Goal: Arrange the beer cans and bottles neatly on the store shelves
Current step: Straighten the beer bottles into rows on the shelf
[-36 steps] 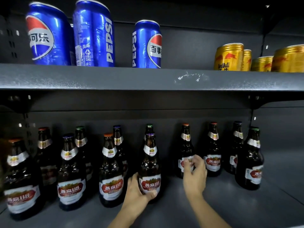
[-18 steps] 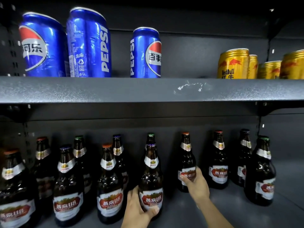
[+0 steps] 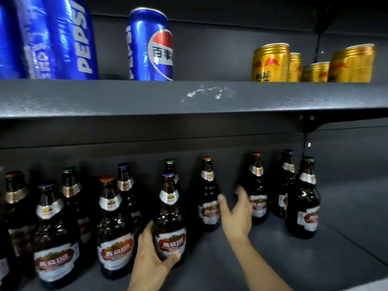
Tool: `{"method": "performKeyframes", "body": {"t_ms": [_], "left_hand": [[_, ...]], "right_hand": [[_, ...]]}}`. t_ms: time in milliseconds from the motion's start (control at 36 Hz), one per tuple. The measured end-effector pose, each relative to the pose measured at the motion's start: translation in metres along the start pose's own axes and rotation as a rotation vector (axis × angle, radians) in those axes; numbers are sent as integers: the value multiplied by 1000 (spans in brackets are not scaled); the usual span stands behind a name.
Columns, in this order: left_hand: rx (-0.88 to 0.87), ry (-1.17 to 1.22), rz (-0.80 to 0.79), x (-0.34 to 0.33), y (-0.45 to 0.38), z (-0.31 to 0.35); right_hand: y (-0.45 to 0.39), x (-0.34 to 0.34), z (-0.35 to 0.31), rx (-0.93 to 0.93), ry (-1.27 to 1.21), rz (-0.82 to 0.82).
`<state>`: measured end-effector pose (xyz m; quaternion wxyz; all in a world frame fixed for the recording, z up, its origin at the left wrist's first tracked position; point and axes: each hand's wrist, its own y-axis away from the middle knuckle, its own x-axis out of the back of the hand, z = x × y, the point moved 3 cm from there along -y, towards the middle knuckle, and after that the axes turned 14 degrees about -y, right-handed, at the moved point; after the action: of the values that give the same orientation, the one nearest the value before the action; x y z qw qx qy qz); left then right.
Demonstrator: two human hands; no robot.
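Several brown beer bottles with red labels stand on the lower shelf [image 3: 210, 263]. My left hand [image 3: 151, 261] grips the base of the front middle bottle [image 3: 171, 217], thumb across its label. My right hand [image 3: 236, 215] hovers with spread fingers between an orange-capped bottle [image 3: 207, 198] on its left and another orange-capped bottle [image 3: 257, 192] on its right, holding nothing. Two more bottles [image 3: 303, 200] stand further right.
The upper shelf [image 3: 147, 97] carries blue Pepsi cans [image 3: 150, 45] at left and gold Red Bull cans [image 3: 270, 64] at right. The upper shelf's edge overhangs the bottle tops. Bare shelf floor lies at the lower right.
My right hand has let go of the orange-capped bottle and moved right, fingers spread. My left hand stays on the front bottle. The camera has moved closer.
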<state>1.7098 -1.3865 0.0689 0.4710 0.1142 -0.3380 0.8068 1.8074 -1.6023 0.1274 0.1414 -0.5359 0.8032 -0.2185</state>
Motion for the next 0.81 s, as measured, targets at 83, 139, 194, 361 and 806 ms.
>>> {"method": "performKeyframes", "body": {"t_ms": [83, 139, 194, 361, 806], "left_hand": [[9, 3, 116, 4, 0, 12], [8, 29, 185, 7, -2, 20], [13, 48, 262, 10, -2, 27], [-82, 56, 576, 17, 26, 74], [-251, 6, 264, -47, 57, 116]], "right_hand": [[-14, 52, -17, 196, -116, 370], [-27, 86, -12, 183, -152, 495], [-40, 119, -3, 104, -140, 548], [-78, 170, 38, -213, -91, 97], [-37, 153, 18, -252, 79, -83]]}}
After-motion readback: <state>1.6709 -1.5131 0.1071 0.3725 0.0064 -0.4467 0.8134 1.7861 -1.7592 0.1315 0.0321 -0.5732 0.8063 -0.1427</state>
